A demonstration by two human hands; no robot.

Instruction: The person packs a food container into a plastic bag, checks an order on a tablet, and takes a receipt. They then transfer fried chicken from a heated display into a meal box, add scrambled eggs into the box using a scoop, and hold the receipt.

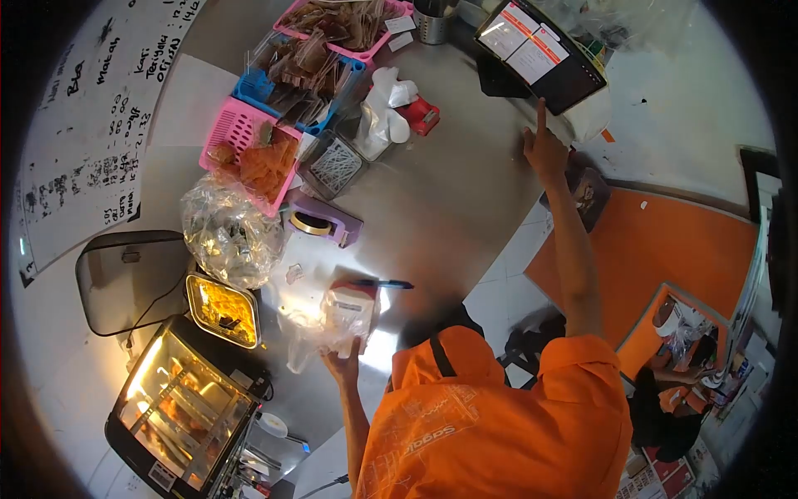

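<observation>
In the head view, the person in the orange shirt (499,416) stands along the near edge of a brushed-steel table (465,166), arms wide apart. The right hand (544,154) reaches to a black tablet with a lit screen (553,66) by the table's right-hand edge: index finger stretched out, thumb spread away, nothing held. From here I can't tell whether the fingertip meets the glass or stops just short.

The left hand (341,363) is at a crumpled clear plastic bag (303,333) and a pale, boxy packet with a label (345,306), both close to the near edge. Its fingers seem to touch the packet's near side; whether that grip pinches the plastic or only rests there, I can't tell. A slim black pen (396,284) lies just beside the packet, and a purple tape dispenser (345,229) sits farther in, toward the wall-side edge.

To do this well, I'd say, keep the left grip light and level so the packet doesn't tip or slide toward the near edge. The right wants one clean tap with the fingertip, eyes on the screen, the other fingers tucked clear of the glass, and no push that might rock the tablet.
</observation>
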